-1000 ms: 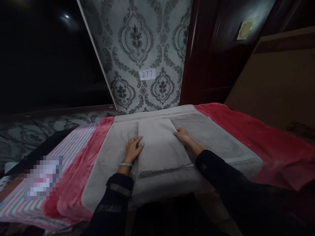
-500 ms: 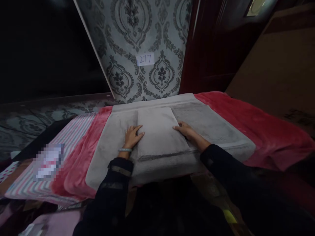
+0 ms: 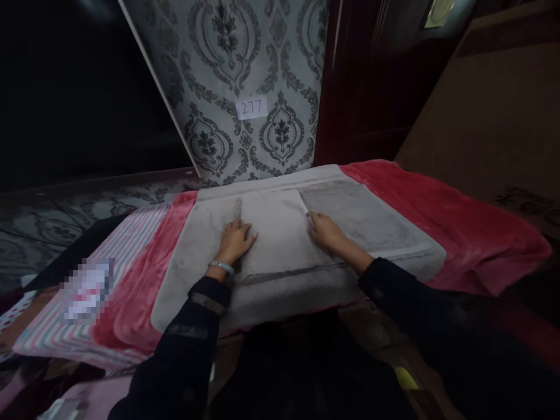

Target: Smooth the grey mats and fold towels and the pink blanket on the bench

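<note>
A folded piece of grey plush cloth (image 3: 273,233) lies across the middle of a larger spread of grey plush cloth (image 3: 367,213). At its left edge rests my left hand (image 3: 234,239), fingers stretched out over the fabric and thumb apart, a bracelet at the wrist. My right hand (image 3: 326,232) is at the opposite edge, its fingers together and bent on the border of the folded piece; the fingertips are partly hidden. A red plush blanket (image 3: 455,221) lies under the grey cloth and shows on both sides.
A striped cloth (image 3: 135,233) covers the left end, with a blurred-out item (image 3: 87,291) on it. Behind stand a patterned wall (image 3: 280,134) with a paper marked 277 (image 3: 252,108), a large dark screen (image 3: 79,93) and a large brown cardboard box (image 3: 494,116).
My right hand has turned so more of its back shows, its fingertips slightly farther up the folded edge. The left hand stays by the left edge, fingers flatter. The view has shifted slightly.
</note>
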`<state>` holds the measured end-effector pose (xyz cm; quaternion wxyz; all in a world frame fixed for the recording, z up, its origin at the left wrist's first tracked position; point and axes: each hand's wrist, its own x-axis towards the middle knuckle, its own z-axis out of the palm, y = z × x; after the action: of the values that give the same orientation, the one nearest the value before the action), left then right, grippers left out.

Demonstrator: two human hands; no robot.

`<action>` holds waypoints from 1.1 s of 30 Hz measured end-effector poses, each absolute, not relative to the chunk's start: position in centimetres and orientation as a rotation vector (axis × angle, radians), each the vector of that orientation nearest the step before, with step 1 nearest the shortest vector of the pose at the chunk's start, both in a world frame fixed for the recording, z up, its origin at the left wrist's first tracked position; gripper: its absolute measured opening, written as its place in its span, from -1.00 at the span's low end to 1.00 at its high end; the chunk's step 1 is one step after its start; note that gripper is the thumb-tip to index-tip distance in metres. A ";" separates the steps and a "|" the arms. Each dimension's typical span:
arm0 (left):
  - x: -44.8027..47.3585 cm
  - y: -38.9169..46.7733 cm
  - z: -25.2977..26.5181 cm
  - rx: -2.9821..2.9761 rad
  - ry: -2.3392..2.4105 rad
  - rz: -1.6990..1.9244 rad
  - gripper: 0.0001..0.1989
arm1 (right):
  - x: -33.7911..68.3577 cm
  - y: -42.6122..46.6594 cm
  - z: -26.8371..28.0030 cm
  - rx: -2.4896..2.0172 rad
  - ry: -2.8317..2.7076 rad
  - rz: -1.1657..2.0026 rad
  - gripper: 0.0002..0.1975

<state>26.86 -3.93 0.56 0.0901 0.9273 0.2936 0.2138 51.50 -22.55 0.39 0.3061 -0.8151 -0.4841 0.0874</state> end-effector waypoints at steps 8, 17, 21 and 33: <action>29.0 -13.9 -1.2 2.938 0.509 0.362 -0.24 | 48.6 -17.5 1.6 -1.935 -2.141 0.005 -0.45; 27.8 -15.2 -2.9 2.915 0.493 0.419 -0.23 | 58.0 -9.2 -1.1 -2.030 -2.006 0.163 -0.38; 27.6 -15.4 -2.4 2.906 0.493 0.371 -0.26 | 61.5 -7.7 -2.2 -2.143 -1.809 0.211 -0.40; 25.7 -15.4 -2.1 2.865 0.531 0.491 -0.43 | 51.1 -7.2 1.6 -1.712 -2.332 0.089 -0.41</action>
<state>25.72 -15.43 -2.06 0.0933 0.9653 0.1790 0.1654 51.09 -7.20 1.55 0.1234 -0.5870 -0.7995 0.0304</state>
